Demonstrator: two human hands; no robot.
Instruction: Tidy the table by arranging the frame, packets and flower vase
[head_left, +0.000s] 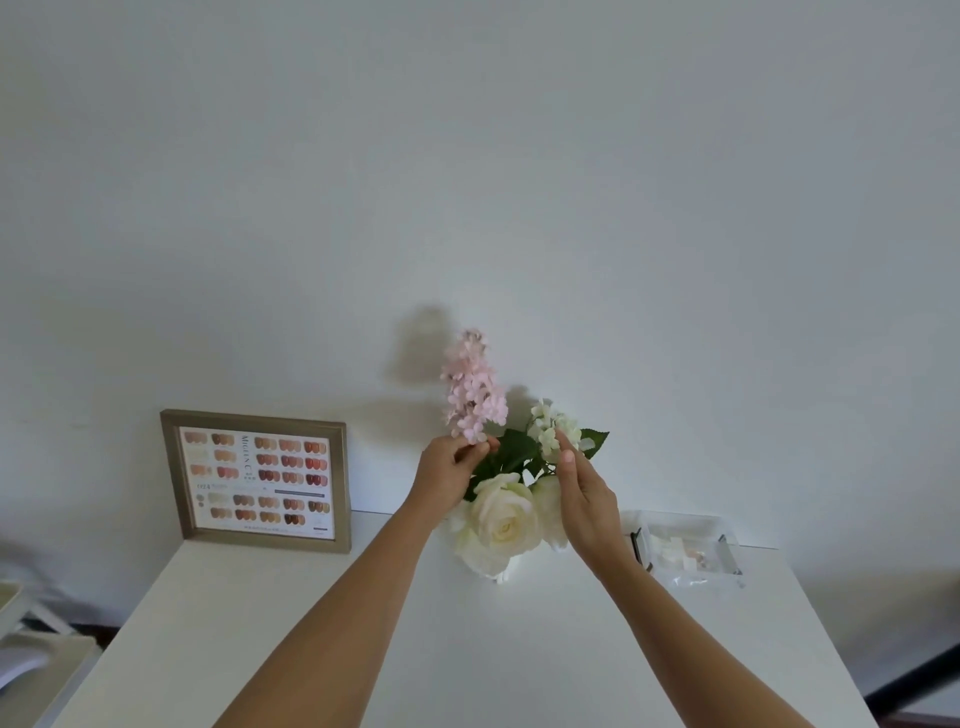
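A flower vase (506, 569) stands at the back middle of the white table (363, 649), mostly hidden by large cream roses (503, 519). My left hand (449, 475) pinches the base of a tall pink flower sprig (475, 395). My right hand (584, 499) is held flat with its fingers straight, touching a small white blossom cluster (553, 428). A gold frame (257, 480) holding a nail colour chart leans upright against the wall at the back left. Clear packets (685, 553) lie in a pile at the back right of the table.
A plain white wall (467, 182) rises directly behind the table. Pale furniture (31, 654) sits low at the far left, beyond the table edge. A dark bar (914, 675) shows at the lower right near the floor.
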